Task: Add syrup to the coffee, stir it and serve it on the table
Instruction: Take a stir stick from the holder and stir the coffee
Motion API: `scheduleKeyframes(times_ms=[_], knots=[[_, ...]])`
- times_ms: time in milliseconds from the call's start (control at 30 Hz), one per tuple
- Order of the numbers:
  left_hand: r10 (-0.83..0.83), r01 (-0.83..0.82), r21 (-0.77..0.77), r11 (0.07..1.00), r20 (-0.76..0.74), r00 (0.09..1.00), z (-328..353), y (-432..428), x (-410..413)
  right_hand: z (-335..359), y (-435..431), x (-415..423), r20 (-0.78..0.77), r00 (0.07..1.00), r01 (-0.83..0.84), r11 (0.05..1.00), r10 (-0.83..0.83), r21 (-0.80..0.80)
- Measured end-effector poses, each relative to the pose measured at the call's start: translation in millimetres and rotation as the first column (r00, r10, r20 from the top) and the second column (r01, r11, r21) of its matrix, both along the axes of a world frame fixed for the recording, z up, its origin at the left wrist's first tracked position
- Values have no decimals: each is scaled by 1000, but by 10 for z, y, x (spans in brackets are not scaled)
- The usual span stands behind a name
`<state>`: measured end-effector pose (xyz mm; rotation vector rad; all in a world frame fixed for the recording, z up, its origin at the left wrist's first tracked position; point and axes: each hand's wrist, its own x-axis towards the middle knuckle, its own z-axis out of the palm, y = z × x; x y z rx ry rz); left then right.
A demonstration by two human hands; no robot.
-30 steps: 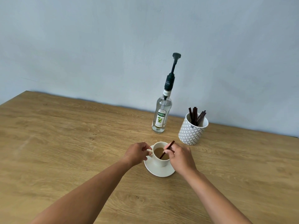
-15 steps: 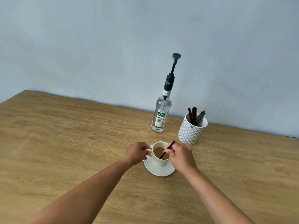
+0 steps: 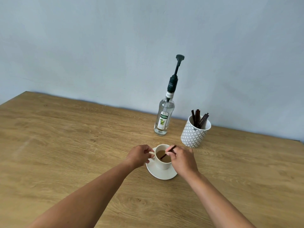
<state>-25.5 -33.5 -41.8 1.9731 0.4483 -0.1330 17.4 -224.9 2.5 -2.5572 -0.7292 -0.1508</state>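
Observation:
A white cup [image 3: 162,164] of light brown coffee stands on a white saucer [image 3: 160,174] on the wooden table [image 3: 65,145]. My left hand [image 3: 139,156] pinches the cup's handle on the left side. My right hand [image 3: 181,159] holds a dark brown stir stick [image 3: 164,155] whose lower end dips into the coffee. Behind the cup stands a clear syrup bottle [image 3: 164,117] with a tall dark pump, upright and untouched.
A white patterned pot [image 3: 194,133] with several dark stir sticks stands to the right of the bottle, just behind my right hand. A pale blue wall runs along the table's far edge. Bare wood stretches to the left and right of the saucer.
Both hands stay on the cup and stick. The stick's angle in the coffee shifts only slightly; the view has nudged a little.

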Motion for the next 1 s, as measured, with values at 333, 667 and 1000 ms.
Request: scheduleKeyframes(times_ms=[333,667,1000], knots=[[7,-7,7,1000,11,1000,-46,11,14,-3,-37,-17,26,1000,11,1000,-11,-2],[-3,2,25,1000,15,1000,-57,17,23,-6,-74,-8,46,998,31,999,-32,8],[-2,2,28,1000,16,1000,-53,19,19,3,-90,-8,66,997,35,999,-35,-3]])
